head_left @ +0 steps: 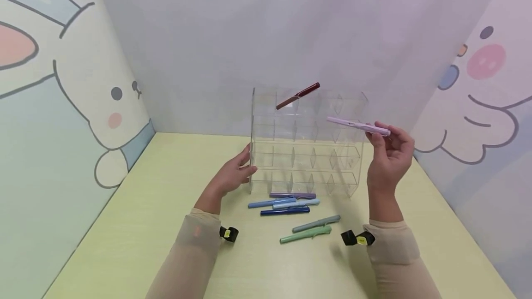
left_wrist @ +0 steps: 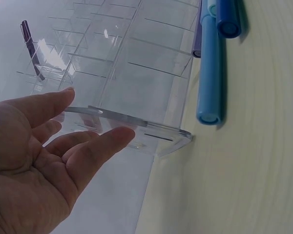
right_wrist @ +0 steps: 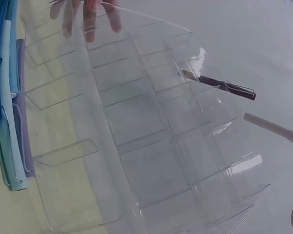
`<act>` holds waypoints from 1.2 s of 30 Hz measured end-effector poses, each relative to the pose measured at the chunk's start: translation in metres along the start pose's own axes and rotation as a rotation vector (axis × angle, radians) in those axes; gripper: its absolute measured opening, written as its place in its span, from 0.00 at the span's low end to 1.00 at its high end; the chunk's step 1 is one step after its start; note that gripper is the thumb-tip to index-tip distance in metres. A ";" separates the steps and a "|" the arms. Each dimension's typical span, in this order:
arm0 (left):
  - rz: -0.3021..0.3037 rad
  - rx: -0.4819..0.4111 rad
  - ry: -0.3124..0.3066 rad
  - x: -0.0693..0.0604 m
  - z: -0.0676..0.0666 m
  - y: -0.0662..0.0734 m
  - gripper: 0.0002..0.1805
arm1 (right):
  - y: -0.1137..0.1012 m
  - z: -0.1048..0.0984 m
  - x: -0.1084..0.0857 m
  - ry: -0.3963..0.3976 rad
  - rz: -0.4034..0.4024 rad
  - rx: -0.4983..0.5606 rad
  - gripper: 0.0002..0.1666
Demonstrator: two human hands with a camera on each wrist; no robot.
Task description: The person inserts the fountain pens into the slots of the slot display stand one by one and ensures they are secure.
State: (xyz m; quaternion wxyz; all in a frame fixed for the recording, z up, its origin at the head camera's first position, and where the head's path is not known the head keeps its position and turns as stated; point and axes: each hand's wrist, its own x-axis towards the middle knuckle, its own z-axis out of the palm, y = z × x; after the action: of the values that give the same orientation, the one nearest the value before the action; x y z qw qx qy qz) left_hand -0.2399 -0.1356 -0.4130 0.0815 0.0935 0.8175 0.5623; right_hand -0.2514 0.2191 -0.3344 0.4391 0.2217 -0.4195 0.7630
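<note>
Gripping between thumb and fingers, my right hand (head_left: 389,158) holds a lavender pen (head_left: 351,124) near one end, raised by the upper right part of the clear rack (head_left: 252,123), its free end pointing left. My left hand (head_left: 232,174) has a loose grip, fingers apart, resting against the rack's left side panel (left_wrist: 146,124). Largest across my head view is the pale back wall (head_left: 191,36); below it I see the yellowish tabletop (head_left: 249,262). On that the rack stands upright, four tiers high, split by thin dividers. Among the pens, I see a maroon pen (head_left: 305,92) slanting in the top tier, left of the middle, its upper end sticking out. Along the rack's front foot lies a purple pen (head_left: 291,195); just nearer me are a blue pen (head_left: 270,203), a light-blue pen (head_left: 303,204) and a dark-blue pen (head_left: 282,212). Nearer still, I have a grey-green pen (head_left: 316,223) beside a green pen (head_left: 305,235). Smallest are the black wrist pieces (head_left: 349,238), one beside each cuff.
</note>
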 end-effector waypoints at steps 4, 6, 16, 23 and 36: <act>0.000 0.011 0.002 0.000 0.001 -0.002 0.41 | 0.003 0.000 0.014 0.020 0.049 -0.014 0.19; 0.002 0.013 0.007 0.000 0.001 -0.003 0.41 | 0.004 0.003 0.026 -0.003 0.069 -0.045 0.19; 0.009 0.006 0.005 0.000 0.002 -0.001 0.42 | 0.001 0.031 0.098 -0.162 0.205 -0.051 0.21; 0.003 0.016 0.014 0.000 0.003 -0.001 0.41 | 0.008 0.052 0.126 -0.294 0.293 -0.083 0.19; 0.010 0.005 0.006 0.000 0.004 0.000 0.40 | 0.019 0.066 0.145 -0.343 0.432 -0.166 0.18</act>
State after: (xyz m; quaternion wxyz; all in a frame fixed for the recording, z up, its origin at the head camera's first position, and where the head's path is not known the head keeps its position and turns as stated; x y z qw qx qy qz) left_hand -0.2393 -0.1319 -0.4144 0.0761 0.0962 0.8188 0.5609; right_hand -0.3445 0.2291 -0.2041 0.2057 0.2166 -0.5861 0.7531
